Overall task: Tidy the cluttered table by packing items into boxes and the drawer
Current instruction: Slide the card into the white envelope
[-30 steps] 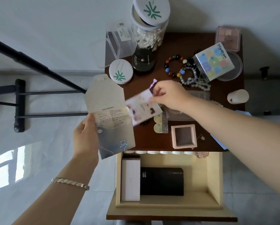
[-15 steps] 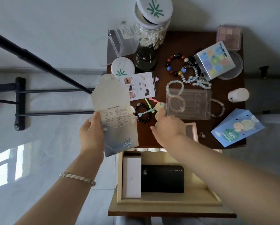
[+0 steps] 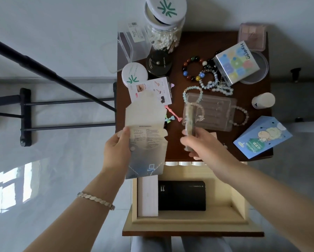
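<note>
One carton point(image 3: 145, 142); one clear packet point(image 3: 189, 122); one drawer point(image 3: 189, 220); two boxes point(image 3: 181, 195)

Type of place: we judge this a home, most likely a bedroom corner.
Landmark: a small dark wooden table point(image 3: 198, 42), with its pale drawer point(image 3: 240, 197) pulled open on the near side.
On the table: we note a jar of cotton swabs point(image 3: 164, 38) at the far edge, beaded bracelets point(image 3: 193, 69) mid-top, an eyeshadow palette point(image 3: 252, 35) at the far right corner, and a round compact point(image 3: 134, 73) at the left edge.
Around the table: plain white wall point(image 3: 61, 33) behind; pale glossy floor point(image 3: 61, 151) to the left, reflecting window light.
</note>
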`<state>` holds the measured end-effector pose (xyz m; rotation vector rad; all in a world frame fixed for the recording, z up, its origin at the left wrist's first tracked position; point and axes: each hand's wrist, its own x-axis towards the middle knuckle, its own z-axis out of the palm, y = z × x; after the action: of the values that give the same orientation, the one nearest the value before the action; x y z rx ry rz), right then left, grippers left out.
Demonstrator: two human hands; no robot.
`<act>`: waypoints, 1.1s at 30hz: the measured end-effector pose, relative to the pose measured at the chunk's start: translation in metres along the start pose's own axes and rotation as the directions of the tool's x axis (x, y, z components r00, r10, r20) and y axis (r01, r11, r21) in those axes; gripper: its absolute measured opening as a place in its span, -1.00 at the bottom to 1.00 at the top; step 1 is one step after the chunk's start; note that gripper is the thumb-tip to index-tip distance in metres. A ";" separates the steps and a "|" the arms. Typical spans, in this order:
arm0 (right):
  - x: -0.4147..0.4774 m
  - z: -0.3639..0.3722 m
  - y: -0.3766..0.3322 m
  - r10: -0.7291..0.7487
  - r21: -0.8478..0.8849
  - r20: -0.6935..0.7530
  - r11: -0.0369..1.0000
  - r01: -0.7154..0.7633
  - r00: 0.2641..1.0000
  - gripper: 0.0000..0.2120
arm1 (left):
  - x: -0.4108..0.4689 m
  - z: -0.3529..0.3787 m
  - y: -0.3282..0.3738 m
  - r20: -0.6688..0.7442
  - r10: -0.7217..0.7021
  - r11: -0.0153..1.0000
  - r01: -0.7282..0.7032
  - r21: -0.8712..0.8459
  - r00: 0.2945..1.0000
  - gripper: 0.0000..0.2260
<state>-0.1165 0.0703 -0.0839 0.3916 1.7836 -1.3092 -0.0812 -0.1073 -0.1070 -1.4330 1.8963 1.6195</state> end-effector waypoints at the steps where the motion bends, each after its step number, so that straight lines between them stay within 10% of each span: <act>1: -0.008 -0.007 -0.001 -0.058 -0.051 -0.005 0.997 0.058 0.998 -0.89 | -0.005 0.004 0.001 0.038 0.012 1.000 -0.013 0.017 0.999 -0.66; 9: -0.020 -0.029 0.010 -0.480 -0.640 0.098 0.640 0.425 0.872 -0.74 | -0.032 0.038 0.009 0.243 0.082 0.985 -0.115 0.125 0.967 -0.70; 18: -0.021 -0.043 0.024 -0.613 -0.765 0.179 0.405 0.501 0.769 -0.71 | -0.045 0.048 0.011 0.309 0.076 0.969 -0.143 0.203 0.948 -0.68; 26: -0.037 -0.037 0.041 -0.487 -0.580 0.076 0.688 0.436 0.870 -0.85 | -0.056 0.058 0.008 0.298 0.050 0.979 -0.105 0.172 0.953 -0.64; 33: -0.037 -0.036 0.060 -0.650 -0.701 0.021 0.532 0.474 0.760 -0.64 | -0.057 0.065 0.011 0.253 0.068 0.973 -0.119 0.196 0.965 -0.65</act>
<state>-0.0708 0.1347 -0.0892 -0.5302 2.5882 -0.9063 -0.0874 -0.0244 -0.0809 -1.0225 1.9464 1.5043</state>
